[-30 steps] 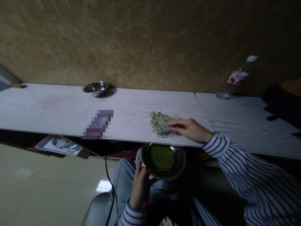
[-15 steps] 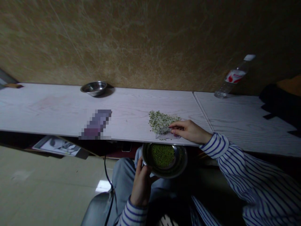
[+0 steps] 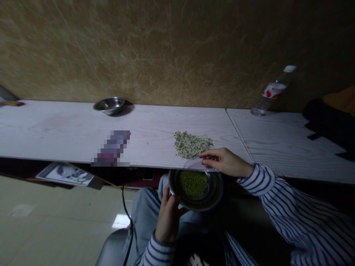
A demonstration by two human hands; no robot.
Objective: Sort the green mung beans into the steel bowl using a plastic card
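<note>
My left hand (image 3: 168,218) grips the left rim of a steel bowl (image 3: 216,197), holding it just below the counter's front edge. Green mung beans (image 3: 193,184) cover part of the bowl's bottom. Over the counter edge, my right hand (image 3: 222,162) pinches a thin, clear plastic piece (image 3: 192,162) with a rounded edge; its exact kind is unclear. Just beyond that piece, more small green beans (image 3: 190,144) lie scattered on the pale surface, mixed with whitish bits.
The white wood-grain counter (image 3: 152,129) runs along a marbled wall. A second steel bowl (image 3: 109,106) stands at the back left, a pixelated flat object (image 3: 113,147) in front of it. At right are a plastic bottle (image 3: 270,92) and dark cloth (image 3: 327,114). A cable (image 3: 130,225) hangs below.
My right hand has drawn the clear plastic piece toward me, from among the scattered beans to the counter's edge above the bowl. The left hand still holds the bowl in about the same place.
</note>
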